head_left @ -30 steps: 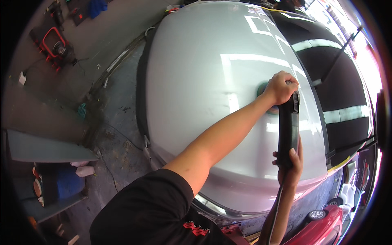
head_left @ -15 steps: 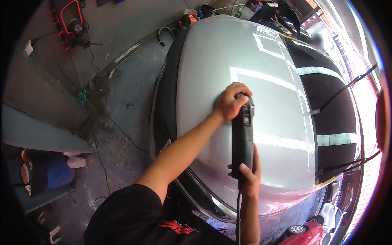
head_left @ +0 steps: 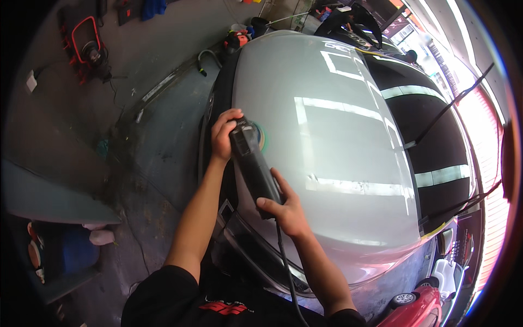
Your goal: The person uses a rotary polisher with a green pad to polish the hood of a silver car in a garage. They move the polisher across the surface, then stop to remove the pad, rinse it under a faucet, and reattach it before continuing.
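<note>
A black corded car polisher (head_left: 253, 163) lies over the left side of a silver car roof (head_left: 321, 141). My left hand (head_left: 222, 133) is closed round its head end. Farther down the tool, my right hand (head_left: 283, 207) grips the rear of its body, thumb on top. The green rim of the polishing pad (head_left: 263, 137) shows beside the head, at the roof surface; most of the pad is hidden under the tool. A black power cord (head_left: 286, 267) hangs from the rear end toward me.
The dark windshield (head_left: 419, 109) and raised wipers (head_left: 457, 106) are on the right. A grey shelf (head_left: 60, 191) juts in at left. Black-and-red equipment (head_left: 90, 49) and a hose (head_left: 207, 60) stand at the far left. A red car (head_left: 414, 310) is at lower right.
Both hands have carried the polisher left across the roof, toward its left edge. The tool's body has turned from nearly straight to slanting, its head to the left. The view has shifted slightly.
</note>
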The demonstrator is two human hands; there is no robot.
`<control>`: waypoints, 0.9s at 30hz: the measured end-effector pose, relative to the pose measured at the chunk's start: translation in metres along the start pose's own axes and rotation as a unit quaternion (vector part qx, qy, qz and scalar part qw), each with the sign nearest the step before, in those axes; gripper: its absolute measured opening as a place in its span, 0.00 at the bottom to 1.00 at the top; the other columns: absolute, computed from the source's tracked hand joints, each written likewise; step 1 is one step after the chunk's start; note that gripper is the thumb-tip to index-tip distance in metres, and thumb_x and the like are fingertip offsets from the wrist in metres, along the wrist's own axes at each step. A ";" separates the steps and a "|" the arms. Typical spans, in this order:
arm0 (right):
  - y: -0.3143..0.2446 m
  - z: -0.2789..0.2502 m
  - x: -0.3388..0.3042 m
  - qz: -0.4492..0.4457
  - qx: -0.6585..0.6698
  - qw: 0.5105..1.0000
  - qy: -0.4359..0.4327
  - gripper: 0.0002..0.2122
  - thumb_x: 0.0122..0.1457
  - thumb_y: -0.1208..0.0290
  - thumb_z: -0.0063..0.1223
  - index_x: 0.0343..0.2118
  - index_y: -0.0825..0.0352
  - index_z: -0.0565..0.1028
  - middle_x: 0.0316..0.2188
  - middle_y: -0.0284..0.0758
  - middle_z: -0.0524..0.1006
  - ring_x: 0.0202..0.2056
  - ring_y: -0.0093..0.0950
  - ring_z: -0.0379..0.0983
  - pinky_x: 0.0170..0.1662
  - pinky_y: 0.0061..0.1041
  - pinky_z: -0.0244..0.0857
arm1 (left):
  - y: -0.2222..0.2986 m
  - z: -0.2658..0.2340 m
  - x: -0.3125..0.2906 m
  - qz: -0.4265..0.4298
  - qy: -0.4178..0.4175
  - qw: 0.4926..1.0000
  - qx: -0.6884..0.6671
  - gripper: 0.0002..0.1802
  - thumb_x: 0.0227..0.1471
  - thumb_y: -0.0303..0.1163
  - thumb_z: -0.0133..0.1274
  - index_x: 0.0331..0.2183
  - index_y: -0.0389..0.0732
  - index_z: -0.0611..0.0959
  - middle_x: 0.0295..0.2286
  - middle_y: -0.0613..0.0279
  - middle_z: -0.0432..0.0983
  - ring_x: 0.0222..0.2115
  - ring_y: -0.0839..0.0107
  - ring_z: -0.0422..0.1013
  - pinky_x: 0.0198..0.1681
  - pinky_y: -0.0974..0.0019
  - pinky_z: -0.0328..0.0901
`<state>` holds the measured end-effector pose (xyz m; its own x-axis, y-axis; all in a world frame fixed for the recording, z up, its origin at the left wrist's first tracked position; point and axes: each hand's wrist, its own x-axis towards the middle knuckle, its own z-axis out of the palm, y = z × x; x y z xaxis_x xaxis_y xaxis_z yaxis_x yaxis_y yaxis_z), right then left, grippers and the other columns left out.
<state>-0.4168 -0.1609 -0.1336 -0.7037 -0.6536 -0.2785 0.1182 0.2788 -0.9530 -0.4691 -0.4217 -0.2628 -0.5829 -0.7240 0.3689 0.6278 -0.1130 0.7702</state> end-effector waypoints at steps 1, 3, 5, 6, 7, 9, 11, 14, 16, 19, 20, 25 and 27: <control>0.003 0.001 -0.002 -0.007 -0.025 1.000 0.001 0.46 0.56 0.68 0.71 0.75 0.69 0.55 0.53 0.49 0.77 0.47 0.35 0.79 0.50 0.32 0.73 | 0.000 -0.004 -0.005 0.002 0.004 1.000 0.006 0.21 0.55 0.32 0.46 0.43 0.30 0.86 0.52 0.48 0.79 0.57 0.57 0.71 0.65 0.59 0.61; -0.001 -0.001 -0.006 -0.005 -0.054 0.999 -0.005 0.46 0.56 0.66 0.71 0.74 0.68 0.57 0.57 0.50 0.76 0.52 0.37 0.77 0.56 0.32 0.70 | 0.004 -0.009 -0.016 0.012 0.010 1.000 0.020 0.21 0.55 0.32 0.45 0.43 0.30 0.85 0.52 0.48 0.78 0.58 0.57 0.71 0.65 0.58 0.60; -0.008 -0.002 -0.017 0.019 -0.061 0.998 -0.019 0.45 0.56 0.63 0.72 0.74 0.67 0.59 0.61 0.51 0.74 0.58 0.38 0.75 0.63 0.33 0.66 | 0.008 -0.011 -0.028 0.004 0.024 1.000 0.009 0.22 0.55 0.32 0.43 0.43 0.30 0.85 0.52 0.47 0.78 0.58 0.56 0.69 0.66 0.56 0.60; -0.005 -0.005 -0.022 0.011 -0.078 0.997 -0.016 0.46 0.56 0.62 0.72 0.74 0.67 0.58 0.62 0.50 0.73 0.59 0.37 0.74 0.64 0.33 0.65 | 0.011 -0.007 -0.034 0.015 0.014 0.999 0.031 0.22 0.55 0.33 0.43 0.43 0.30 0.85 0.53 0.47 0.78 0.58 0.56 0.69 0.66 0.56 0.60; -0.005 -0.009 -0.028 0.011 -0.076 0.997 -0.013 0.46 0.56 0.62 0.72 0.74 0.67 0.58 0.62 0.50 0.73 0.59 0.37 0.74 0.64 0.33 0.65 | 0.015 -0.002 -0.040 0.026 0.008 0.998 0.051 0.22 0.55 0.33 0.43 0.43 0.30 0.85 0.53 0.47 0.77 0.58 0.56 0.69 0.66 0.56 0.60; -0.007 -0.019 -0.039 0.012 -0.072 0.997 -0.004 0.46 0.56 0.62 0.72 0.74 0.67 0.58 0.62 0.50 0.73 0.60 0.37 0.73 0.65 0.33 0.64 | 0.022 0.015 -0.043 0.033 -0.005 0.997 0.066 0.22 0.54 0.33 0.43 0.43 0.30 0.85 0.53 0.47 0.77 0.58 0.55 0.69 0.65 0.55 0.60; -0.004 -0.033 -0.043 -0.005 -0.042 0.999 0.017 0.46 0.56 0.62 0.73 0.74 0.66 0.58 0.62 0.50 0.73 0.61 0.37 0.72 0.65 0.33 0.63 | 0.026 0.039 -0.040 0.023 -0.017 0.998 0.053 0.22 0.54 0.34 0.44 0.43 0.31 0.85 0.53 0.47 0.76 0.57 0.55 0.70 0.65 0.55 0.60; 0.000 -0.050 -0.059 0.006 0.000 0.999 0.048 0.46 0.56 0.63 0.73 0.74 0.67 0.59 0.61 0.50 0.74 0.60 0.36 0.72 0.64 0.33 0.64 | 0.027 0.071 -0.038 0.028 -0.061 0.995 0.074 0.21 0.54 0.35 0.45 0.42 0.32 0.85 0.51 0.47 0.77 0.56 0.55 0.70 0.65 0.56 0.60; 0.000 -0.062 -0.071 0.028 0.031 0.997 0.071 0.45 0.56 0.63 0.73 0.74 0.67 0.59 0.60 0.50 0.74 0.60 0.36 0.72 0.63 0.32 0.65 | 0.023 0.094 -0.037 0.031 -0.088 0.994 0.059 0.20 0.53 0.34 0.47 0.41 0.33 0.86 0.51 0.47 0.77 0.56 0.56 0.70 0.65 0.56 0.60; 0.013 -0.078 -0.096 0.010 0.072 0.991 0.114 0.44 0.57 0.64 0.72 0.74 0.67 0.59 0.59 0.50 0.75 0.58 0.35 0.73 0.60 0.32 0.67 | 0.020 0.132 -0.047 0.035 -0.139 0.987 0.072 0.18 0.53 0.33 0.48 0.40 0.33 0.86 0.51 0.48 0.76 0.56 0.56 0.70 0.65 0.56 0.60; 0.010 -0.083 -0.103 0.019 0.104 0.986 0.129 0.43 0.58 0.65 0.70 0.74 0.68 0.58 0.59 0.51 0.75 0.58 0.35 0.74 0.59 0.32 0.68 | 0.019 0.147 -0.049 0.021 -0.143 0.988 0.055 0.18 0.53 0.33 0.49 0.40 0.34 0.86 0.50 0.48 0.76 0.55 0.56 0.70 0.65 0.57 0.60; 0.029 -0.108 -0.136 -0.006 0.192 0.962 0.193 0.43 0.58 0.66 0.69 0.73 0.72 0.57 0.59 0.52 0.74 0.57 0.37 0.74 0.58 0.33 0.69 | 0.015 0.215 -0.068 -0.006 -0.217 0.975 0.038 0.17 0.54 0.33 0.50 0.41 0.35 0.86 0.51 0.47 0.75 0.55 0.56 0.70 0.63 0.57 0.62; 0.033 -0.112 -0.147 -0.016 0.208 0.955 0.212 0.44 0.58 0.67 0.69 0.73 0.73 0.57 0.59 0.53 0.74 0.56 0.38 0.75 0.57 0.33 0.70 | 0.016 0.233 -0.076 -0.013 -0.237 0.971 0.039 0.18 0.54 0.34 0.51 0.41 0.35 0.86 0.51 0.47 0.75 0.55 0.56 0.71 0.62 0.57 0.63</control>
<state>-0.3879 0.0236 -0.1102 -0.9214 -0.2892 -0.2597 0.2982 -0.0970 -0.9496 -0.5342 -0.2101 -0.1573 -0.7811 -0.3252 0.5330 0.5797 -0.0606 0.8126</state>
